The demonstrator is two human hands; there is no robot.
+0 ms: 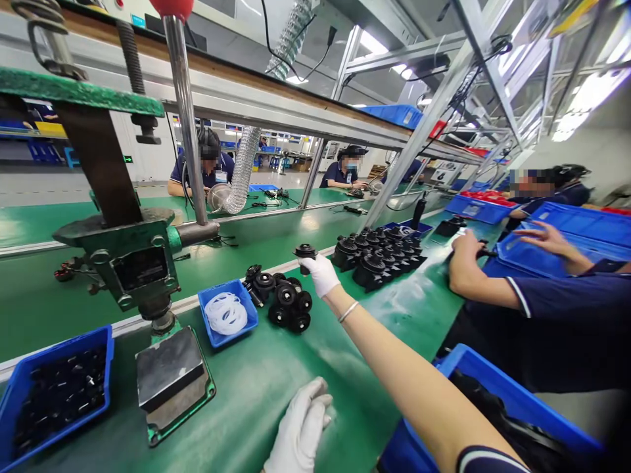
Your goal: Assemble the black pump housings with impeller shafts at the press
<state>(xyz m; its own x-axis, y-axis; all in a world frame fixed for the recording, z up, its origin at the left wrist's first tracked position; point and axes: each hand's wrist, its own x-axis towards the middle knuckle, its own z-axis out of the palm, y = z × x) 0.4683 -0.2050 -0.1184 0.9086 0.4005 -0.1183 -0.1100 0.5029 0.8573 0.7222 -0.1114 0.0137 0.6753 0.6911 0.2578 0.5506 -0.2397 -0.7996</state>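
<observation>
In a white glove, my right hand (323,274) pinches a black round part (305,251) with a disc-shaped top, holding it up over the green bench. Just left of it lies a cluster of similar black round parts (286,295). My left hand (302,424), also gloved, is low over the near bench surface; its fingers are loosely extended, slightly bent, with nothing visible in them. A small blue bin (211,328) of white plastic rings (227,314) sits beyond it. Rows of black assembled parts (377,253) stand to the right of my right hand.
A green hand press (133,263) with a metal block (170,364) stands at left, beside a blue bin (109,368) of small black parts. Another blue bin (522,401) of black pieces is at lower right. A co-worker's arms (483,282) work at right; several people sit across.
</observation>
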